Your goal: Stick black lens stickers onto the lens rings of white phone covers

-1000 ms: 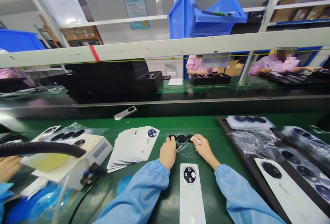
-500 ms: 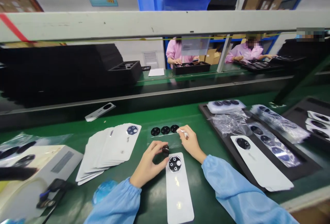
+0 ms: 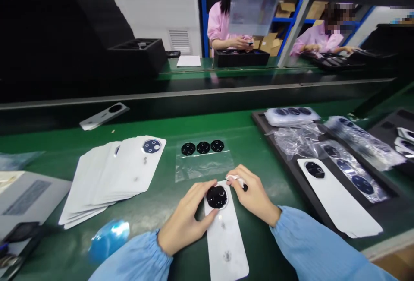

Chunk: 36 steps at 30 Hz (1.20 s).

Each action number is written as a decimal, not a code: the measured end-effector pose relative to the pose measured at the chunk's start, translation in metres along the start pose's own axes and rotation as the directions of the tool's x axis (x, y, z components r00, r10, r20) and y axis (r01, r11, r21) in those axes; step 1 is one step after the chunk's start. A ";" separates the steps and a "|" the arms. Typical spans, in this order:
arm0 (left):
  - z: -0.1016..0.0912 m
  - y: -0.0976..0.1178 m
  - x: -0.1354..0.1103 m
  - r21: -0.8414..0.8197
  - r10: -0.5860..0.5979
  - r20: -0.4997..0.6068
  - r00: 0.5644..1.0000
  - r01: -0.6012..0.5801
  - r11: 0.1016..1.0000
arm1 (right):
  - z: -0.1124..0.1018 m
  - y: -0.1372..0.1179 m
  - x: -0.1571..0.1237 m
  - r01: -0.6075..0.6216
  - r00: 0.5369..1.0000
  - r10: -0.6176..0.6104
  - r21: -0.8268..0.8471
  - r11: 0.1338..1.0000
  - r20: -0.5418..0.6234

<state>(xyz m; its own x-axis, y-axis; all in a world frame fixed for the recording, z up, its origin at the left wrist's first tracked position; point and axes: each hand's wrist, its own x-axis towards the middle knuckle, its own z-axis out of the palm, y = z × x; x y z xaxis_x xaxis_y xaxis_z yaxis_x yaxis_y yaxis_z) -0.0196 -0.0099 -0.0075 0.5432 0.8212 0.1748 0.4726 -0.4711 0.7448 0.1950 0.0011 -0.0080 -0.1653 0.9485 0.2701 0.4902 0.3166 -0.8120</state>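
Black and glossy, the round lens disc (image 3: 217,197) sits in the camera opening at the top end of a long white plastic phone back cover (image 3: 226,238), pinched at its rim between thumb and forefinger of the left hand (image 3: 184,225). On the other side of the disc the right hand (image 3: 255,197) is closed on a small white paper tab (image 3: 233,178), nipped between thumb and forefinger just over the cover's upper right corner. Beyond that cover a clear plastic film sheet (image 3: 203,166) lies on the green belt (image 3: 239,130), with three more black round discs (image 3: 203,147) in a row along its far edge. Left of the cover lies a fanned stack of white back covers (image 3: 110,181) and, nearer, a crumpled blue film scrap (image 3: 108,238). Right of the cover a black tray (image 3: 293,173) carries another white back cover (image 3: 339,203) and bagged parts (image 3: 300,140). Far beyond the cover, across the line, people in pink coats (image 3: 223,24) work at black trays
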 end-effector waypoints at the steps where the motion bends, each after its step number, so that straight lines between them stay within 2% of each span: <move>1: 0.000 0.000 0.000 -0.007 0.003 0.010 1.000 -0.003 1.000 | 0.000 0.000 0.001 -0.004 1.000 0.003 0.005 1.000 0.005; 10: -0.001 0.003 0.004 -0.071 0.038 0.058 0.998 -0.034 0.997 | 0.000 -0.002 0.001 -0.014 1.000 0.014 0.014 1.000 0.025; 36: -0.003 0.004 0.006 -0.030 -0.002 0.125 0.992 0.006 1.000 | 0.000 -0.004 0.001 -0.018 0.999 0.020 -0.035 0.999 0.037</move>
<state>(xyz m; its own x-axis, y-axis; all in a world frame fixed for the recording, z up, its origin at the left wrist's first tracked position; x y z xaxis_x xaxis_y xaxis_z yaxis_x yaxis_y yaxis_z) -0.0164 -0.0065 -0.0014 0.6247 0.7755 0.0917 0.4545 -0.4566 0.7648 0.1927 0.0006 -0.0048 -0.1870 0.9538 0.2350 0.5225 0.2992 -0.7984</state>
